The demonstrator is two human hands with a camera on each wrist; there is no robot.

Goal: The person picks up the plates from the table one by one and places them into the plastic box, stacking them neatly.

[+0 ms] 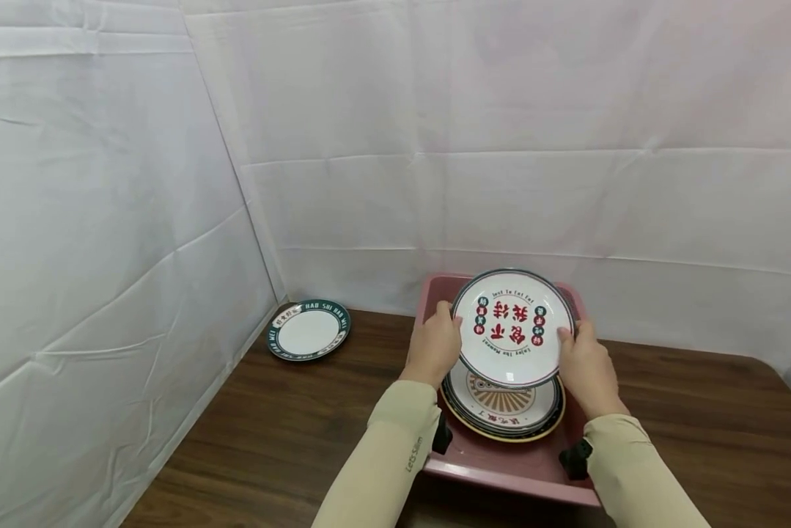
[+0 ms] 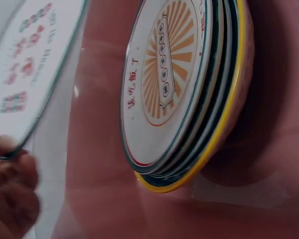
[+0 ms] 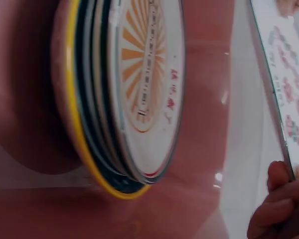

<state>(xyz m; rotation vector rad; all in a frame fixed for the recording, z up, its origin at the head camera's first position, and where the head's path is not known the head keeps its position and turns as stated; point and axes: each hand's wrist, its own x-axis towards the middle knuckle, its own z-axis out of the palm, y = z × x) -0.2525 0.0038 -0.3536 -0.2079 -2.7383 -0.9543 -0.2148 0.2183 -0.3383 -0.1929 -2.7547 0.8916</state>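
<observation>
Both hands hold up a white plate [image 1: 512, 367] with red characters and a dark green rim, tilted above a pink tub [image 1: 494, 469]. My left hand [image 1: 435, 343] grips its left edge, thumb on the face and fingers curled beneath. At the opposite edge my right hand [image 1: 589, 367] pinches it the same way. Below, apart from the held plate, a stack of plates [image 1: 501, 414] sits in the tub. The top one bears an orange sunburst, and a yellow-rimmed plate [image 2: 162, 188] lies at the bottom.
A green-rimmed white plate [image 1: 309, 331] lies on the dark wooden table [image 1: 263, 440] at the left, near the corner of the white cloth walls [image 1: 342, 147]. The tub stands against the back cloth. Dark wrist cameras [image 1: 575, 460] hang under the forearms, over the tub.
</observation>
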